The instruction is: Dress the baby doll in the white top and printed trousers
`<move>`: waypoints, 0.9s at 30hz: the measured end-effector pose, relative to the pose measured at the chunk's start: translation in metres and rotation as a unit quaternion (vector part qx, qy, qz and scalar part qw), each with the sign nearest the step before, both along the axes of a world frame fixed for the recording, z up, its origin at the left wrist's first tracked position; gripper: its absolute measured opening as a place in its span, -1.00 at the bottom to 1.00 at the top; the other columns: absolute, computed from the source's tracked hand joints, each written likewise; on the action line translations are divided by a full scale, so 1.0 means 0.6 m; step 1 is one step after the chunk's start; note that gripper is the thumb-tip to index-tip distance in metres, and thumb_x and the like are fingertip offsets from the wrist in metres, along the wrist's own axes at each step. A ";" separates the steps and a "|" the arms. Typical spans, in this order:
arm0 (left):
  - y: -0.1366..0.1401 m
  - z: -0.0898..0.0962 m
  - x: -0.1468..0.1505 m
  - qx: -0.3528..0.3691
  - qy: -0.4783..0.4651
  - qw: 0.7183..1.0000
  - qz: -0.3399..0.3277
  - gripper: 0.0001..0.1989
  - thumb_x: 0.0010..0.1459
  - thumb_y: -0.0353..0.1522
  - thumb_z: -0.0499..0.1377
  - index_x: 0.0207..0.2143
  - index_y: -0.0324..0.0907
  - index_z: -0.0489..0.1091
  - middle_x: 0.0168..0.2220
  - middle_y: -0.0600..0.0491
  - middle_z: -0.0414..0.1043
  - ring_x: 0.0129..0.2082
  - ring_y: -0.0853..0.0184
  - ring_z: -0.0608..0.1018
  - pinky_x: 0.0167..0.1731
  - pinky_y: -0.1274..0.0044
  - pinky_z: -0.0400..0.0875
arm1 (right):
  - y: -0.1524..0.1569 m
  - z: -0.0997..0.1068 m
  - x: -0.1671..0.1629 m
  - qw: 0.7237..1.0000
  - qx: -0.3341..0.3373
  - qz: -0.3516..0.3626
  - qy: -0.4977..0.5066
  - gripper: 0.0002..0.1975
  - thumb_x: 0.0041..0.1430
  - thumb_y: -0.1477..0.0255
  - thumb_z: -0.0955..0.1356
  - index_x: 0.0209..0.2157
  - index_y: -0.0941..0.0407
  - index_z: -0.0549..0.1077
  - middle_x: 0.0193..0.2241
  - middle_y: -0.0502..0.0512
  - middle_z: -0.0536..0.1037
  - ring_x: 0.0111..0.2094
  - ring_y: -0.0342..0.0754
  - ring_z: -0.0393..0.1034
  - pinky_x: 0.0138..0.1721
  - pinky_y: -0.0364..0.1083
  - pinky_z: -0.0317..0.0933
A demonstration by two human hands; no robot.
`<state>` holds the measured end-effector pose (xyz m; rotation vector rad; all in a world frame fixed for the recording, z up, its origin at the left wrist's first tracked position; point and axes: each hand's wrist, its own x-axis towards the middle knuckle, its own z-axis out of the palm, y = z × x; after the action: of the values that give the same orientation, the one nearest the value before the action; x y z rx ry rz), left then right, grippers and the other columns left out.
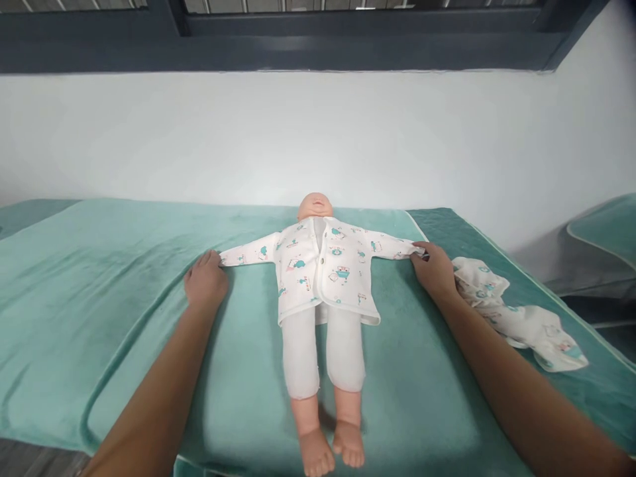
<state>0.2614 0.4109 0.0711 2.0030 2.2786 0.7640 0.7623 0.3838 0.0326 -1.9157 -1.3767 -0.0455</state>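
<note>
A baby doll (318, 209) lies on its back in the middle, head toward the wall and bare feet toward me. It wears a white baby jacket (342, 271) with teal and pink prints, and its legs are white down to the shins. Both sleeves are stretched out sideways. My left hand (206, 278) is closed on the end of the sleeve at the left. With thumb and fingers, my right hand (433, 268) pinches the other sleeve's cuff. Whatever lies inside the sleeve ends is hidden.
Under the doll is a green padded blanket (248, 371) with a raised fold at its left. Crumpled printed baby clothing (527, 324) lies beside my right forearm. A white wall (318, 139) rises behind, below a dark window frame (318, 43). Another green padded piece (609, 228) stands at the far right.
</note>
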 end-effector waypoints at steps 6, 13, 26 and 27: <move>-0.009 -0.006 0.017 -0.010 0.089 0.995 0.030 -0.50 0.24 -0.50 -0.12 0.19 -0.23 0.29 0.26 -0.19 0.27 0.24 -0.03 0.30 0.15 0.13 0.23 | -0.018 0.015 -0.046 0.988 0.137 0.034 -0.065 -0.66 0.12 0.39 0.28 -0.06 0.13 0.47 0.00 0.31 0.38 0.06 0.19 0.24 0.10 0.21 0.14; -0.036 -0.006 0.048 0.113 0.096 0.987 -0.056 -0.45 0.10 -0.57 -0.06 0.13 -0.26 0.35 0.17 -0.15 0.35 0.21 0.04 0.31 0.14 0.25 0.25 | -0.030 0.068 -0.194 0.954 0.167 0.230 0.091 -0.77 0.22 0.34 0.27 -0.12 0.07 0.46 -0.13 0.18 0.47 -0.07 0.04 0.36 -0.06 0.05 0.29; -0.044 -0.013 0.094 0.028 -0.060 0.981 -0.185 -0.61 0.35 -0.21 -0.11 -0.14 -0.17 0.46 -0.13 -0.04 0.54 -0.09 0.18 0.50 -0.10 0.39 0.33 | 0.079 0.216 -0.316 0.964 -0.153 0.211 0.051 -0.88 0.09 0.34 0.31 -0.45 0.06 0.29 -0.46 0.02 0.47 -0.47 -0.05 0.27 -0.43 -0.05 0.06; -0.043 -0.013 0.093 0.028 -0.058 0.980 -0.188 -0.61 0.35 -0.20 -0.11 -0.15 -0.17 0.46 -0.15 -0.04 0.54 -0.10 0.18 0.50 -0.10 0.39 0.32 | 0.081 0.220 -0.320 0.962 -0.151 0.221 0.054 -0.91 0.07 0.40 0.30 -0.48 0.06 0.28 -0.47 0.02 0.46 -0.49 -0.06 0.26 -0.44 -0.06 0.04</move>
<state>0.3175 0.3853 0.0631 2.2494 1.7555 0.8876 0.5703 0.4326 0.1644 -1.7681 -1.7824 0.5049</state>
